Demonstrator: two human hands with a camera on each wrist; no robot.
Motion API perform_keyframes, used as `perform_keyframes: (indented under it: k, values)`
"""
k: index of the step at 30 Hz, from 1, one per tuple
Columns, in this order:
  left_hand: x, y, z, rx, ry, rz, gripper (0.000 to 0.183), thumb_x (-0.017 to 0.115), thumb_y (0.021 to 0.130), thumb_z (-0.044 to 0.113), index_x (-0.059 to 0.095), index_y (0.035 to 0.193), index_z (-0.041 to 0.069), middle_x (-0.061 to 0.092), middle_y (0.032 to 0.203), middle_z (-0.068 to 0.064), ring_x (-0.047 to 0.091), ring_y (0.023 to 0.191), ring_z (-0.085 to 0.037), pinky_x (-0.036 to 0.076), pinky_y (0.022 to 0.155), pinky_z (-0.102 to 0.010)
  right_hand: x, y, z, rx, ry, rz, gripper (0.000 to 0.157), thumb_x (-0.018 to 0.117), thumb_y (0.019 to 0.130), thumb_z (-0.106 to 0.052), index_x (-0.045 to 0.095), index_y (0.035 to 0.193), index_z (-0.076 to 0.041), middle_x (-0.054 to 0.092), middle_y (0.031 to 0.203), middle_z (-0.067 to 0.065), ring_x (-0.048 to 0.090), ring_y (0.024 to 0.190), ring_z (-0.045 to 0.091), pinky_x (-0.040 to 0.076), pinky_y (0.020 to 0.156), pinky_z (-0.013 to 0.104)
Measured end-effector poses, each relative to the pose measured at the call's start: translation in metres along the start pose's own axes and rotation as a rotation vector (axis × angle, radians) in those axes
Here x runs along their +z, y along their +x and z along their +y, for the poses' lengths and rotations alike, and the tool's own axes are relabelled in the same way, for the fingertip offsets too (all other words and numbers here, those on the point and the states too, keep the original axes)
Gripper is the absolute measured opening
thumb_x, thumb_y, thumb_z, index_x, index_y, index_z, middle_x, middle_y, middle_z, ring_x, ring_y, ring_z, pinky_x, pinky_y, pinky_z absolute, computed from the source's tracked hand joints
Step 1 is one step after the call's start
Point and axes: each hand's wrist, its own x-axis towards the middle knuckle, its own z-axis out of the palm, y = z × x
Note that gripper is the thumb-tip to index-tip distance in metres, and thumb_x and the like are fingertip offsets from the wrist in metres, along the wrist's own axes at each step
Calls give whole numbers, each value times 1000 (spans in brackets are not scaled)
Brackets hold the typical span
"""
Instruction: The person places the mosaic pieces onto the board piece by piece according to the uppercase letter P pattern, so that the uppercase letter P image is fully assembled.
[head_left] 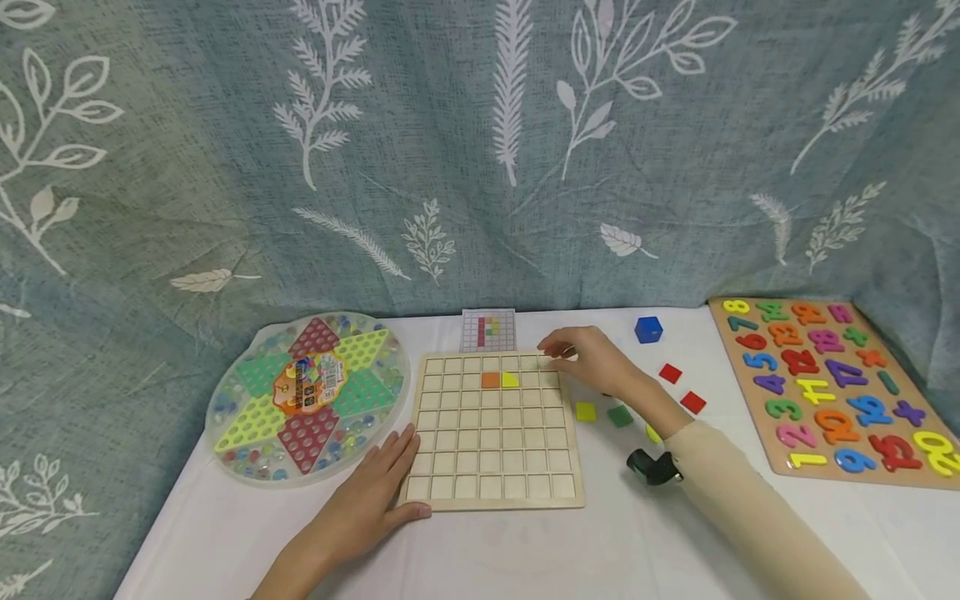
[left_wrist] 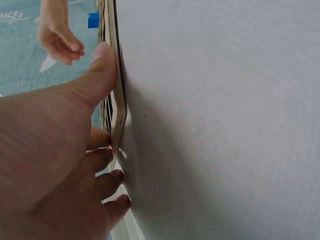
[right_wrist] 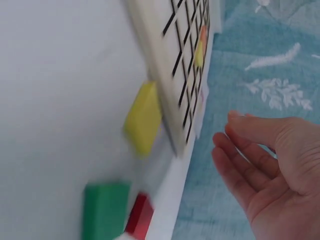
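A wooden grid board (head_left: 495, 504) lies on the white cloth, with an orange square (head_left: 491, 380) and a yellow quarter-round piece (head_left: 510, 380) side by side in its second row. My left hand (head_left: 372, 492) rests at the board's near-left corner, thumb along the front edge and fingers by the left side. Over the far-right corner hovers my right hand (head_left: 588, 357), its fingers loosely bent. No piece shows between its fingertips in the right wrist view, where a yellow tile (right_wrist: 143, 119), a green tile (right_wrist: 105, 210) and a red tile (right_wrist: 140, 216) lie beside the board.
Behind the board lies a printed pattern card (head_left: 489, 329). A round marble board (head_left: 307, 398) is at left, a number puzzle (head_left: 836, 392) at right. A blue cube (head_left: 648, 330) and red tiles (head_left: 693, 402) lie between. A black strap-like piece (head_left: 652, 467) is by the right wrist.
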Motion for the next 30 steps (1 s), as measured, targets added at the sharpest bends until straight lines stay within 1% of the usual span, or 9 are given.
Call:
perform_keyframes:
  k: [2,5,11,16,22,30]
  values:
    - [1,0,0,0,-2,1,88,65,89,49,32,150,-4,24,160,-16,22,145,-39,19,118,-54,-3,-7,6,-7,-13,10,23,70,88,1,69,111,4,71,105,15,67,96,27,58,86,39]
    - [1,0,0,1,-3,6,87,65,89,48,32,150,-4,24,160,-16,22,145,-40,19,118,-54,-8,-17,14,5,-15,12,23,69,89,0,69,112,4,71,105,14,67,96,26,58,86,40]
    - [2,0,2,3,-1,2,87,66,89,47,32,150,-5,24,159,-17,23,145,-40,19,118,-53,-14,-39,29,79,-2,16,25,70,88,0,69,112,4,70,106,14,65,95,26,58,85,42]
    - [3,0,3,2,4,2,87,66,89,47,32,150,-5,25,159,-17,23,145,-40,19,118,-53,-18,-54,40,116,-5,28,25,70,87,1,69,112,5,70,106,14,65,96,27,58,84,43]
    - [5,-2,2,-8,6,6,88,66,88,48,31,150,-5,24,160,-16,23,145,-40,19,118,-53,-21,-64,48,134,4,17,27,70,88,2,68,114,4,70,106,13,66,96,27,58,85,45]
    - [5,-3,2,-10,-1,7,88,64,89,50,31,151,-3,24,160,-15,22,145,-39,18,118,-52,-18,-70,48,167,-2,-15,31,73,87,-3,69,117,-1,70,109,11,65,99,25,58,87,42]
